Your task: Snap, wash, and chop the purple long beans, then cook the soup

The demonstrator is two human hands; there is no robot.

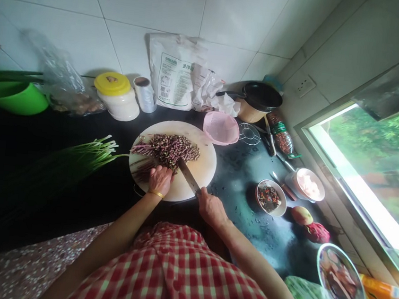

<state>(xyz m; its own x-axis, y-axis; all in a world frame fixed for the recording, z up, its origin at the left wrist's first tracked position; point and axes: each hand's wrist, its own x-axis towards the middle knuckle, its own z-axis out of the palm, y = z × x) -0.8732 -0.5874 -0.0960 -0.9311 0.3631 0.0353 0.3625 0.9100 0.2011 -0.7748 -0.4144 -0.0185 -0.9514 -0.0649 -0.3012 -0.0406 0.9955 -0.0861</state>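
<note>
A round pale cutting board point(195, 187) lies on the dark counter with a heap of chopped purplish-green stems point(176, 149) on it. My left hand point(161, 179) presses down with curled fingers on a bundle of long purple stems point(143, 170) at the board's near left. The handle of a kitchen knife point(188, 177) is wrapped in my right hand point(212, 208) at the board's near right edge. Its blade slants up and left, the tip end touching the near side of the chopped heap. Part of the bundle is hidden under my left fingers.
Behind the board stand a pink basket point(222, 129), a yellow-lidded jar point(116, 95) and a plastic wrap roll point(144, 94). Long green stalks point(92, 155) lie left. To the right are a spice bowl point(271, 198), a small knife point(284, 187), a dragon fruit point(318, 233) and a metal bowl point(342, 283).
</note>
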